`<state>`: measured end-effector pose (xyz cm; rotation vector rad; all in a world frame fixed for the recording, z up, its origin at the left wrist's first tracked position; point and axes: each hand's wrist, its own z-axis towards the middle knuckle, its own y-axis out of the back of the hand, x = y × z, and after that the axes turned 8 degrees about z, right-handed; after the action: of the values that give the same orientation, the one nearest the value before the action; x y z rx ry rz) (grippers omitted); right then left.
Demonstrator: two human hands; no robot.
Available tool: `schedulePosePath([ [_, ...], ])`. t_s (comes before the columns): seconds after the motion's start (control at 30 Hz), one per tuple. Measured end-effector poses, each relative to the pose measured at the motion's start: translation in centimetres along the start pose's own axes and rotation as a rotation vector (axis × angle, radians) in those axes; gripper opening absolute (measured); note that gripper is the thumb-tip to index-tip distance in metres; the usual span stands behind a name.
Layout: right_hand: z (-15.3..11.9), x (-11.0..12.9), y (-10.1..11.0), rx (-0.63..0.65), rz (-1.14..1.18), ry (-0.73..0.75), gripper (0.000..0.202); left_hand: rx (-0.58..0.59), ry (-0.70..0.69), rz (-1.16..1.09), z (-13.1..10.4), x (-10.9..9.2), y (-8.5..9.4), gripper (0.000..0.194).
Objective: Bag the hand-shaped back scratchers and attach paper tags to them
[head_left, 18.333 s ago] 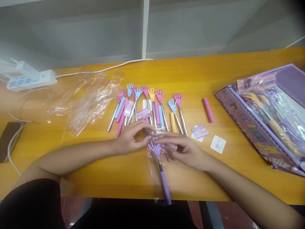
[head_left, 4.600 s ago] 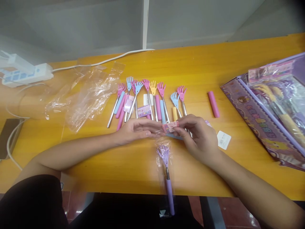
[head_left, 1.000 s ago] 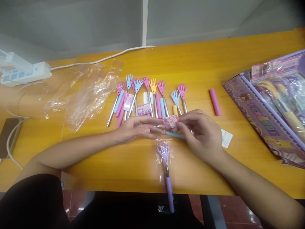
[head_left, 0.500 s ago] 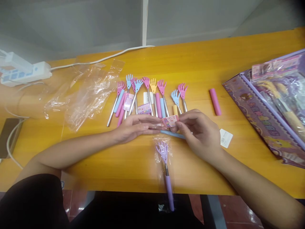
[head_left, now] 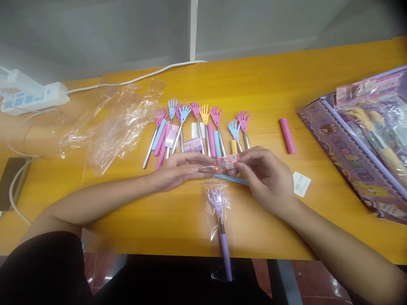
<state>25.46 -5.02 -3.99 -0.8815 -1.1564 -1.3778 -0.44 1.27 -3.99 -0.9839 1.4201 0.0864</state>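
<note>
1. Right hand (head_left: 265, 180) is narrowed to a pinch, thumb and forefinger gripping the right end of a small pink printed card (head_left: 229, 161), which is near the middle of the view.
2. Left hand (head_left: 178, 171) lies at 9 o'clock of the card, fingers stretched nearly straight toward it, thumb close along them. Clear film (head_left: 208, 168) shows at the fingertips; whether they grip it, I cannot tell.
3. Just below the card, toward 6 o'clock, is a light blue tube (head_left: 231, 179), its far end hidden by the right hand.
4. Farther out at 6 o'clock is a purple back scratcher (head_left: 225, 256) inside a clear bag (head_left: 213, 231), head toward the hands, handle reaching past the near edge of the yellow table (head_left: 152, 228).
5. From 10 o'clock round to nearly 1, pink, blue and yellow scratcher heads (head_left: 204, 113) on metal rods lie among loose tubes and printed cards.
6. About 2 o'clock is a pink tube (head_left: 287, 135); between 3 and 4, a white card (head_left: 301, 184).
7. Outermost, a purple box (head_left: 337, 148) holds bagged scratchers at 3 o'clock; crumpled clear bags (head_left: 117, 127) and a white power strip (head_left: 54, 94) lie toward 10.
</note>
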Motion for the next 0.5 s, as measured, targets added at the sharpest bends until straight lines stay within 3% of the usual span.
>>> schedulePosePath([
  [0.37,-0.07,0.00,-0.01,0.015,-0.010,-0.028,0.007,-0.046,-0.014,-0.001,-0.01,0.27,0.14,0.040],
  [0.5,-0.14,-0.04,-0.13,-0.036,0.033,0.002,0.006,-0.034,-0.006,-0.007,-0.04,0.21,0.23,0.039],
])
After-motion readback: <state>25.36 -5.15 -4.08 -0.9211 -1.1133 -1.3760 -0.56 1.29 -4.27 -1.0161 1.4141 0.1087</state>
